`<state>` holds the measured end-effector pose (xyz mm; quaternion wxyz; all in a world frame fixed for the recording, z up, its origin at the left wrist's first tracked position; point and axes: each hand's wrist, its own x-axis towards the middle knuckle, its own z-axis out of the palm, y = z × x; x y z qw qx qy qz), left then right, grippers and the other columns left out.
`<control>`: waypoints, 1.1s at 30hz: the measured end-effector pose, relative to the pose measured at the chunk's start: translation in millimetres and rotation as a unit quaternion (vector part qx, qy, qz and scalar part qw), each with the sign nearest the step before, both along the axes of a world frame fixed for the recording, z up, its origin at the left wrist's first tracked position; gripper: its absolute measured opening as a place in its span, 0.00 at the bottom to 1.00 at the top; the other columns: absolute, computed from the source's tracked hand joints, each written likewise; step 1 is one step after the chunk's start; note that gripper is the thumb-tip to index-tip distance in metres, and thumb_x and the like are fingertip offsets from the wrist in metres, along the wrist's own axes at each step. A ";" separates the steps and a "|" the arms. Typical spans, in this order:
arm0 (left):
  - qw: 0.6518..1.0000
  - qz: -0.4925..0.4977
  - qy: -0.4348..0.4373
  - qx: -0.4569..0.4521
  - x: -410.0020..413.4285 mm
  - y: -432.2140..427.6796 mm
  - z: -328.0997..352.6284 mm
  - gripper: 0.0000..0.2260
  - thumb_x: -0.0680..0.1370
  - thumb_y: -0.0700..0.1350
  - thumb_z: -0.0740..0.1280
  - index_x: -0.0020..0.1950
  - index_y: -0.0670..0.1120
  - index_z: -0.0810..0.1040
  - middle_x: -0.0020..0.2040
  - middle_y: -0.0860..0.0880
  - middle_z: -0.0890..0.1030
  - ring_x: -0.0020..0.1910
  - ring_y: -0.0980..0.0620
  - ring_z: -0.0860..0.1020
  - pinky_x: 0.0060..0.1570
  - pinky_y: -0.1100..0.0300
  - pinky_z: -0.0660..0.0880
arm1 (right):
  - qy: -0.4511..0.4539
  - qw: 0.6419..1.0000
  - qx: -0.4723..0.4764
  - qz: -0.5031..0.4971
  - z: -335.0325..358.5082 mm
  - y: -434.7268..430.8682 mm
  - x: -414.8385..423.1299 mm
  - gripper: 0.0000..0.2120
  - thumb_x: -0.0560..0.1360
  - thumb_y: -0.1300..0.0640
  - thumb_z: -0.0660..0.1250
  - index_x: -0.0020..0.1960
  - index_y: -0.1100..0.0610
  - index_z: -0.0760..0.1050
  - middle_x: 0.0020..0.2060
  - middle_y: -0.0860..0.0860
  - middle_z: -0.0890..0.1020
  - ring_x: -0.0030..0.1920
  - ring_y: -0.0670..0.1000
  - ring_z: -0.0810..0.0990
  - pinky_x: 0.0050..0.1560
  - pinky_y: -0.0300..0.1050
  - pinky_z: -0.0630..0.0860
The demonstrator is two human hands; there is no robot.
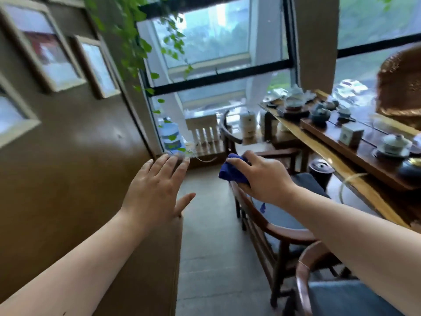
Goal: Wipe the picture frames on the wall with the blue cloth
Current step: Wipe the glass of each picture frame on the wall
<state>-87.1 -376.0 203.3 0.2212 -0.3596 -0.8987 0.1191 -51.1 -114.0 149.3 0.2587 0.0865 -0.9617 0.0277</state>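
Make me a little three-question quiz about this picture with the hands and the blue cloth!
1. True or false: the left hand holds the blue cloth.
2. Where do the picture frames hang? A) wall on the left B) above the tea table C) on the window
3. Fill in: the left hand's fingers are spread ____.

Key: 1 false, the right hand grips it; 2 A; 3 open.

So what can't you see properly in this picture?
Head view only:
- Picture frames: what the pictures show is lost to motion blur and glare, and the leftmost frame is cut off by the left edge.
- Blue cloth: mostly bunched inside the right hand, so its full shape is hidden.
- Tea set on the table: blurred, details unclear.
- Left hand: palm side faces away.
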 end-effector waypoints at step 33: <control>0.814 0.479 0.316 -0.091 189.0 -313.4 273.5 0.34 0.76 0.63 0.55 0.72 0.39 0.65 0.73 0.35 0.66 0.72 0.37 0.63 0.70 0.37 0.60 | 0.161 0.787 -0.260 0.535 271.6 -442.8 -49.5 0.20 0.73 0.47 0.67 0.62 0.47 0.65 0.55 0.47 0.73 0.43 0.49 0.76 0.32 0.42 0.73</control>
